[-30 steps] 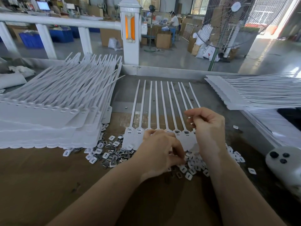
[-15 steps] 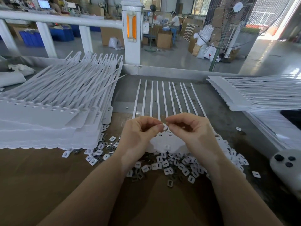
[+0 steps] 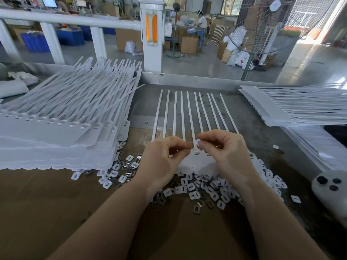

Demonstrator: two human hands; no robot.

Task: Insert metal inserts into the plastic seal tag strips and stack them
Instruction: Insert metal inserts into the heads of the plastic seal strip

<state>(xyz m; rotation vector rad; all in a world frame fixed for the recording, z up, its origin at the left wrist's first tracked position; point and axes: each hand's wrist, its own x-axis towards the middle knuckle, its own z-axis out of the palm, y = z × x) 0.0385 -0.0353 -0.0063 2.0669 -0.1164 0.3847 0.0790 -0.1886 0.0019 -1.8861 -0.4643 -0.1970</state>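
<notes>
Fingertips of right hand (image 3: pixel 228 156) pinch small white insert (image 3: pixel 198 141) — flat, slotted.

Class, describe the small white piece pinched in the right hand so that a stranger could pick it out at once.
Start at the strip lying flat in the middle of the bench, tails pointing away. Above its near end, the right hand pinches a small white piece at its fingertips. Unlike the loose pieces heaped below, it is lifted clear of the bench.
</notes>
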